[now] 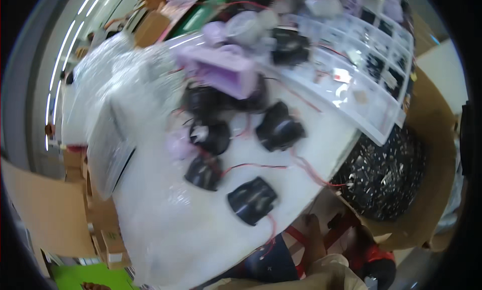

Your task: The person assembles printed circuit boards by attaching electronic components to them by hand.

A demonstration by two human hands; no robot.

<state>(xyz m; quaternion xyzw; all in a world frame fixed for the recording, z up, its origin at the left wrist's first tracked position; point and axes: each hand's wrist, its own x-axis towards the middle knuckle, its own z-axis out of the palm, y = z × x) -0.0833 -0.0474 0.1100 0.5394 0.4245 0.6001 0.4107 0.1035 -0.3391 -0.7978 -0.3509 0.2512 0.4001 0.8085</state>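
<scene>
The picture is motion-blurred. Several black, roundish parts with thin red wires lie on a white table [165,225]; the nearest black part [252,199] sits close to the front edge. What looks like my right hand [315,238], on a beige sleeve [329,271], is low beside the table's front right edge, near trailing red wires [314,173]. It is too blurred to tell whether it holds anything. My left hand is out of the picture.
A purple tray [226,71] lies at the back of the table. A white compartment tray [366,84] runs along the right. A cardboard box [434,154] of small black parts stands to the right. Clear plastic wrap [110,89] covers the left, with cartons [42,209] below.
</scene>
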